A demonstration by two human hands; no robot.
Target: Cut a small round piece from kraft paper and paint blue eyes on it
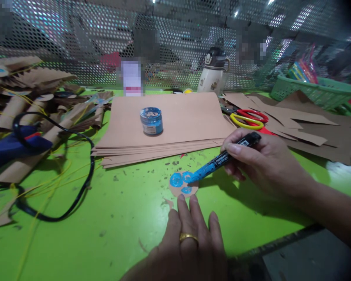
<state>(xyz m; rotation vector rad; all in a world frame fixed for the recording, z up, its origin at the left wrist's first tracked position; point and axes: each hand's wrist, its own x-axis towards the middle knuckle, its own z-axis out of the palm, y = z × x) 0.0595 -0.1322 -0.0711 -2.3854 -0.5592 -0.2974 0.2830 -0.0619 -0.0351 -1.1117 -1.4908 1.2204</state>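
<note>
A small round piece of brown paper lies on the green table, with blue paint patches on it. My left hand, wearing a gold ring, lies with fingers stretched out, its fingertips at the paper's near edge. In my right hand is a black permanent marker, held slanted between thumb and fingers. Blue paint coats its lower end, which touches the upper right of the round paper. Beyond them an open jar of blue paint stands on a stack of brown paper sheets.
Rolled brown paper pieces with yellow strings crowd the left, beside a blue-handled tool and its black cord. Red and yellow scissors, a white bottle, paper offcuts and a green basket are at the back right.
</note>
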